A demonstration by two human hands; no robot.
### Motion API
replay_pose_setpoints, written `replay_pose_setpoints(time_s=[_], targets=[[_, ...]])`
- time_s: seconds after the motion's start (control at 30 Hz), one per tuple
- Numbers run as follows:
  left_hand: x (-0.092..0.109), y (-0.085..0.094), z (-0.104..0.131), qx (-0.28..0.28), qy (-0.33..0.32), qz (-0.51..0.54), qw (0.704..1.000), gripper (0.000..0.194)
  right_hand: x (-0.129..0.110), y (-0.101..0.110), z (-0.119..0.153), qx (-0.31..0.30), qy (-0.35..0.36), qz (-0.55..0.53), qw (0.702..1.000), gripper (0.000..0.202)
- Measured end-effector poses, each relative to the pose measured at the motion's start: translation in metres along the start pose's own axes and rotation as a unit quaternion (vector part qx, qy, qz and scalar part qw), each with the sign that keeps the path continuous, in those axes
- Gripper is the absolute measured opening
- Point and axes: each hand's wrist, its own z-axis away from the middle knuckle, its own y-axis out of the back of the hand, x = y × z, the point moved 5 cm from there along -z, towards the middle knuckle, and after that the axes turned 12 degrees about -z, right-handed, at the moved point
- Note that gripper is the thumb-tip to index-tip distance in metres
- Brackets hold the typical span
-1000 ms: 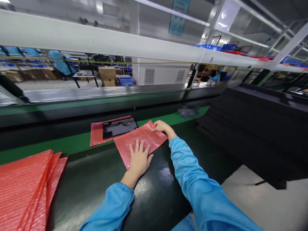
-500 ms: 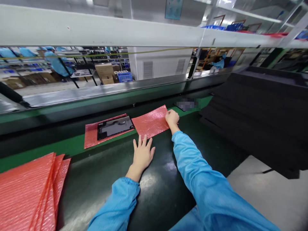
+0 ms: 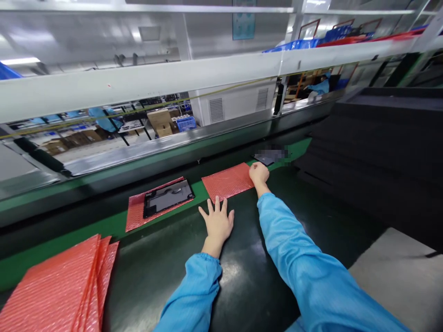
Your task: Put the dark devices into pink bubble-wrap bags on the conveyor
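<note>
My right hand (image 3: 259, 174) rests with curled fingers on the right edge of a red bubble-wrap bag (image 3: 227, 181) that lies flat on the green belt strip (image 3: 86, 226). My left hand (image 3: 218, 221) lies flat on the dark table surface (image 3: 166, 272), fingers spread, just below that bag's near edge and holding nothing. To the left lies a second red bag (image 3: 136, 213) with a black flat panel (image 3: 168, 197) on top of it. Both my sleeves are blue.
A stack of red bubble-wrap bags (image 3: 62, 290) sits at the lower left. Black foam sheets (image 3: 380, 143) are piled at the right. A white frame beam (image 3: 138, 83) runs overhead. A person in blue (image 3: 104, 120) works in the background. A small dark item (image 3: 266, 159) lies beyond my right hand.
My right hand slid the red bag away from me onto the green strip. My left hand came off the bag and now lies flat on the dark surface.
</note>
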Motion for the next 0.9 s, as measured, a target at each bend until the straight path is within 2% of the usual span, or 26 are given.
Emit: replay_pose_setpoints(time_s=[0.2,0.33,0.47,0.6,0.7,0.9], targets=[[-0.002,-0.003,-0.002,0.004,0.009,0.013,1.000,0.063,0.044,0.017,-0.037,0.014,-0.031,0.036,0.999,0.037],[-0.003,-0.004,-0.002,0.011,0.019,0.023,1.000,0.063,0.061,0.023,-0.056,0.004,-0.017,0.068,0.998,0.041],[-0.002,-0.003,-0.007,0.022,0.024,0.040,0.999,0.061,0.062,0.019,-0.065,-0.024,0.002,0.113,0.993,0.041],[-0.003,-0.002,-0.018,0.032,0.042,0.048,0.997,0.059,0.062,0.019,-0.068,0.000,-0.013,0.139,0.990,0.056],[-0.004,-0.004,-0.027,0.028,0.051,0.042,0.997,0.059,0.062,0.017,-0.066,-0.013,-0.012,0.145,0.989,0.060],[-0.004,-0.005,-0.038,0.014,0.054,0.035,0.998,0.059,0.055,0.009,-0.060,-0.052,0.012,0.147,0.988,0.043]])
